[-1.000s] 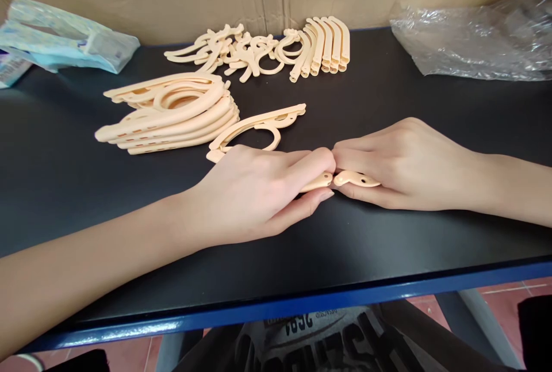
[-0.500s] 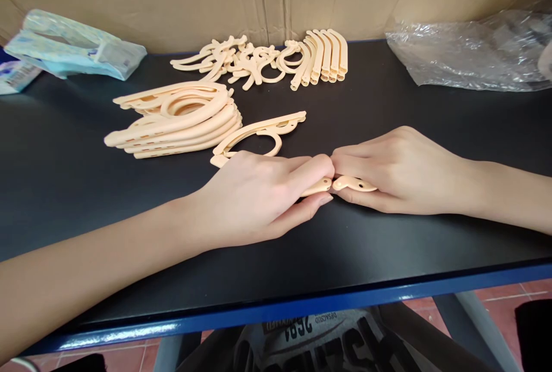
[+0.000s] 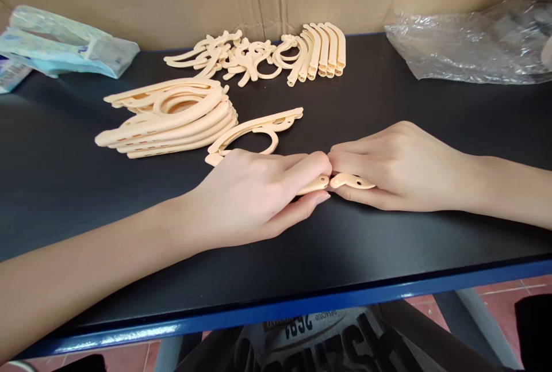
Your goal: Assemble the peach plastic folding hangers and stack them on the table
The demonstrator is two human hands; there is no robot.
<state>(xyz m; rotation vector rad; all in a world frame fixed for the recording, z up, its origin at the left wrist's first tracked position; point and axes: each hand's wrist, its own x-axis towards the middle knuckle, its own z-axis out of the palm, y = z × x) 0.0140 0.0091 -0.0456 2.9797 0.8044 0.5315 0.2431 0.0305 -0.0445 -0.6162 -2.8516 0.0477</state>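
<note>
Cream hanger arm (image 3: pixel 315 184) in my left hand (image 3: pixel 254 196), small curved piece (image 3: pixel 353 181) in my right hand (image 3: pixel 401 168).
I grip both above the black tabletop (image 3: pixel 241 268), their ends close together, my fingers touching; a folded hanger (image 3: pixel 259 123) lies just beyond my left hand, a hanger stack (image 3: pixel 185 125) to its left, loose hooks (image 3: pixel 248 61) and curved arms (image 3: pixel 325 50) farther back.

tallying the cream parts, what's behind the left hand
Behind the left hand, a cream ringed frame lies on the black tabletop. The hand covers its near edge; that part can't be seen.
</note>
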